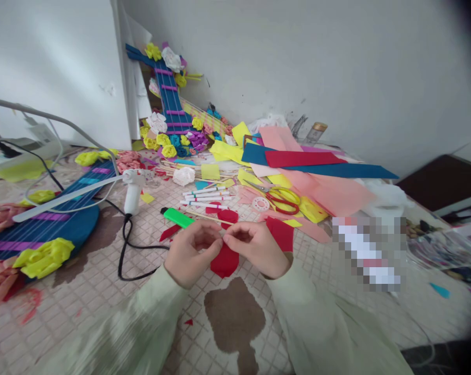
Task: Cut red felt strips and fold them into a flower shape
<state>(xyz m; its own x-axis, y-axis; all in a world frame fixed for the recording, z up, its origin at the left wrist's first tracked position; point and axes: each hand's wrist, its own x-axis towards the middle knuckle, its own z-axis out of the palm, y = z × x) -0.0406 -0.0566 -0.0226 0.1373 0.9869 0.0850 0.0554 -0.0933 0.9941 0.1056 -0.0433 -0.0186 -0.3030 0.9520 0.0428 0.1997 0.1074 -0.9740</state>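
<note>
My left hand (194, 250) and my right hand (259, 245) meet over the table, thumbs and index fingers pinched together. Between them hangs a red paper piece (224, 262), its upper edge at my fingertips and partly hidden by them. A thin wooden stick (210, 217) runs just behind the fingers; whether it is touched I cannot tell. More red paper petals (227, 216) lie beyond the hands. By my left hand is a green utility knife (177, 217). A larger red paper sheet (279, 234) lies beside my right hand.
Scissors (282, 200), several markers (206, 197) and coloured paper strips (317, 169) cover the table's back. A white glue gun (133, 198) with a black cord stands at left, near a blue paper guitar (79, 208). Another decorated guitar (173, 104) leans at the back.
</note>
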